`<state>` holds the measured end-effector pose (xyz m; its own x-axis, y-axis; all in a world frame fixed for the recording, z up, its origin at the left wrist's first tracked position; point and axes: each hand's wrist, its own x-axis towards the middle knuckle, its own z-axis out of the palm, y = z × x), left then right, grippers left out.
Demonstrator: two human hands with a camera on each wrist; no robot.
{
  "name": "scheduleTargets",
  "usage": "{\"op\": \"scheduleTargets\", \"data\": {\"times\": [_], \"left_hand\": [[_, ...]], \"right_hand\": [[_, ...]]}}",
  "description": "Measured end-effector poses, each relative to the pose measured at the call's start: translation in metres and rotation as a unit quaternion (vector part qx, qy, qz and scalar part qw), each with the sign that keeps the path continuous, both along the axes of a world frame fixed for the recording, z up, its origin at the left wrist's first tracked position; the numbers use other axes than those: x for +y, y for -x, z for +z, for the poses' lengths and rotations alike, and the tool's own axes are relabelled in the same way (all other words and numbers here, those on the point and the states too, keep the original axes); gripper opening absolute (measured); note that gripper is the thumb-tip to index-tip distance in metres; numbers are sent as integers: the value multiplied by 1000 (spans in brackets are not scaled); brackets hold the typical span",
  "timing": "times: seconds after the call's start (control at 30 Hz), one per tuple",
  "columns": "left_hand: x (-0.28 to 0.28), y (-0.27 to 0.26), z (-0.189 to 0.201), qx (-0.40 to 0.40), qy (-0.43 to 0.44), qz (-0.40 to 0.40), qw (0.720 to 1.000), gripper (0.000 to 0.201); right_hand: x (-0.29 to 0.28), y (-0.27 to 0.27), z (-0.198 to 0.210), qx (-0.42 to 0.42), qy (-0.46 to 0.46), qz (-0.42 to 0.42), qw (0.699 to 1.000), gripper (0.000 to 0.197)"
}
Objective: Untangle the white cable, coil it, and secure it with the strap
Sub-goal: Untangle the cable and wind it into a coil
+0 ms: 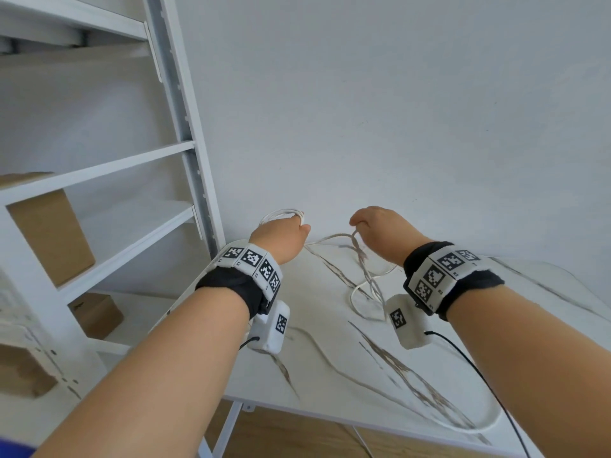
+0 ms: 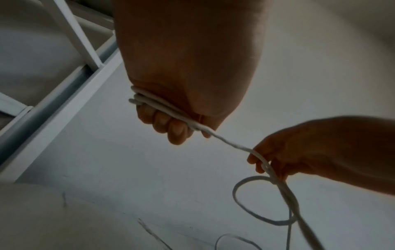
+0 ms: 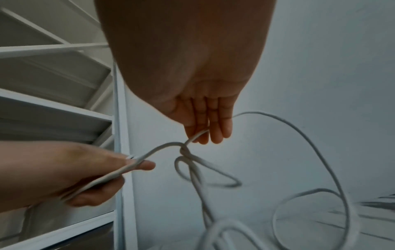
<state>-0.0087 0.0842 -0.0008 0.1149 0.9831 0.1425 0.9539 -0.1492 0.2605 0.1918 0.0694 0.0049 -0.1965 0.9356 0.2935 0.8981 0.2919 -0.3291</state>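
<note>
The white cable [image 1: 365, 276] runs between both hands, which are raised above the marble-patterned table [image 1: 330, 375]. My left hand [image 1: 291, 226] grips several gathered loops of the cable [image 2: 158, 104], its fingers curled round them. From there a single strand leads right to my right hand [image 1: 360, 226], which pinches the cable [image 3: 198, 135] between its fingers. Just below that hand sits a knot [image 3: 184, 151] with twisted loops hanging down to the tabletop. More cable [image 1: 486, 426] lies near the table's front right edge. No strap shows in any view.
A white metal shelf unit [image 1: 132, 160] stands close on the left, holding cardboard boxes [image 1: 49, 233]. A plain white wall [image 1: 396, 110] rises right behind the table. Black wires [image 1: 479, 375] trail from the wrist cameras over the table.
</note>
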Motion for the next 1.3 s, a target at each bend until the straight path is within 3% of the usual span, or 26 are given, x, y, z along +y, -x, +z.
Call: {"op": "scheduleTargets", "data": {"times": [0.1,0.17,0.27,0.37,0.47,0.63,0.77,0.83,0.97,1.13,1.23,1.3], "left_hand": [[-3,0,3,-67,38,-48,996,28],[-7,1,4,-102,66,-68,990,42],[-7,9,0,-56,65,-94,992,60],[-2,14,-4,-29,25,-61,997,53],[-4,14,-2,-129,-53,-7,990,48],[-3,12,8,-289,-150,60,944,43],[-6,-4,15,-393,-97,36,914,39],[-11,-12,17,-402,-75,15,913,41],[-21,-31,16,-425,-42,-12,904,41],[-29,-51,18,-444,-38,-9,895,39],[-28,-61,18,-447,-63,20,892,35],[-26,-65,17,-444,-75,42,892,35]], "right_hand": [[8,-17,-4,9,-60,-21,998,30],[13,-30,-8,22,-82,-48,995,28],[19,-48,-13,25,-93,-92,991,31],[22,-55,-17,13,-88,-119,989,33],[23,-61,-18,8,-73,-157,985,35],[21,-63,-18,-2,-14,-199,980,38],[20,-52,-18,20,29,-150,988,36],[15,-44,-15,68,15,-102,992,38],[8,-28,-8,142,-37,-42,988,23],[2,-21,-12,138,38,13,990,21],[-4,-19,-18,205,93,19,974,8],[-8,-22,-23,173,92,27,980,17]]}}
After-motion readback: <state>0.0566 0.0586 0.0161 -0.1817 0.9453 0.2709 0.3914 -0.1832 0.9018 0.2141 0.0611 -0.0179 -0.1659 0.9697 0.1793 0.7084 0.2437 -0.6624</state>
